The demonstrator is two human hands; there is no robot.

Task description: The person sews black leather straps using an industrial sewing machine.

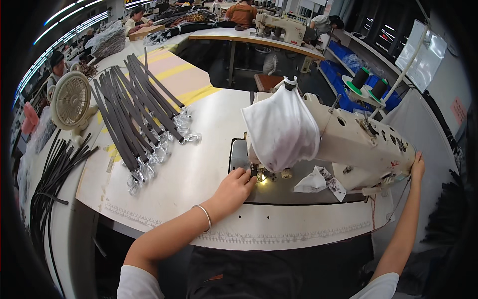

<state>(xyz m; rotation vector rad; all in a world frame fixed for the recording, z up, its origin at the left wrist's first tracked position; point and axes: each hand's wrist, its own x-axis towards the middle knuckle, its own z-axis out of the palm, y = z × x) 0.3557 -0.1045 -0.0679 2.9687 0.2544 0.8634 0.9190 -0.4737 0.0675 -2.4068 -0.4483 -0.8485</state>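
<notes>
A cream industrial sewing machine (356, 144) has a white cloth (279, 127) draped over its head and a lit needle area (261, 175). My left hand (234, 187), with a bracelet at the wrist, has bent fingers together at the presser foot, on a small dark piece I cannot make out. My right hand (417, 167) grips the machine's right end at the handwheel, which is mostly hidden. A stained white rag (318, 182) lies on the bed. To the left, dark grey straps (122, 114) with clear end fittings (159, 149) are spread on the worktop (129, 209).
A small fan (70, 99) and loose dark straps (50, 179) are at left. Thread cones (360, 79) stand behind the machine near a pale pole. Co-workers (240, 15) (57, 65) sit at other stations, with another sewing machine (281, 30) across the way.
</notes>
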